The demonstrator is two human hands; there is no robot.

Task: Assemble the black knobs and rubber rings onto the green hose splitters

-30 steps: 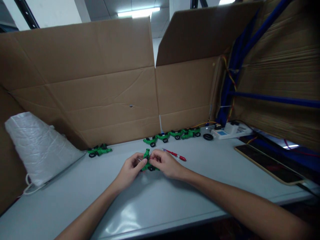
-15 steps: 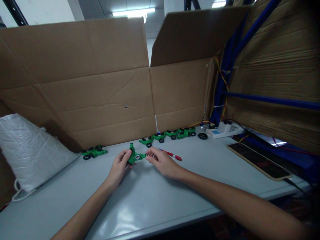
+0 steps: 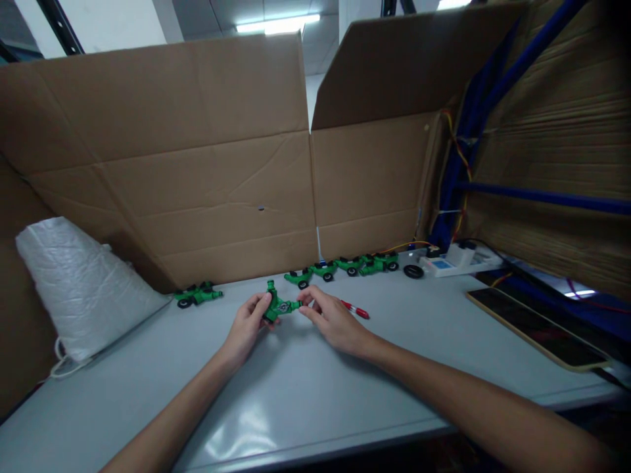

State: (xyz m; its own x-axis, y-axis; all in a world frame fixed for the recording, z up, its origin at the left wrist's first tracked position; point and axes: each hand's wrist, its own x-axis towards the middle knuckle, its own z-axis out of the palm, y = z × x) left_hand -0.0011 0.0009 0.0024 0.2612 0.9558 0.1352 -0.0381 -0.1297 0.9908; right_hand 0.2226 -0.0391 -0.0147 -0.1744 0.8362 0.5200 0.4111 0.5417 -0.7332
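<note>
My left hand point(image 3: 246, 326) is closed around a green branched plastic piece point(image 3: 279, 307) held just above the table. One stub of the piece points up and another points right; a small round dark-and-light mark sits near its middle. At the tip of the right-hand stub, my right hand point(image 3: 335, 320) pinches with thumb and fingers. Whether something small is between those fingertips is hidden. A red pen point(image 3: 355, 309) lies on the table just behind my right hand, which covers part of it.
Several green pieces with black round parts point(image 3: 325, 270) line the back edge; another point(image 3: 197, 295) lies left, by a white padded bag point(image 3: 89, 289). A black ring point(image 3: 413, 271), a power strip point(image 3: 461, 258) and a phone point(image 3: 535, 328) are right. Cardboard point(image 3: 211, 184) walls the table point(image 3: 315, 394).
The whole view has shifted, so everything sits farther right in the picture. Both hands keep nearly the same hold on the green branched piece.
</note>
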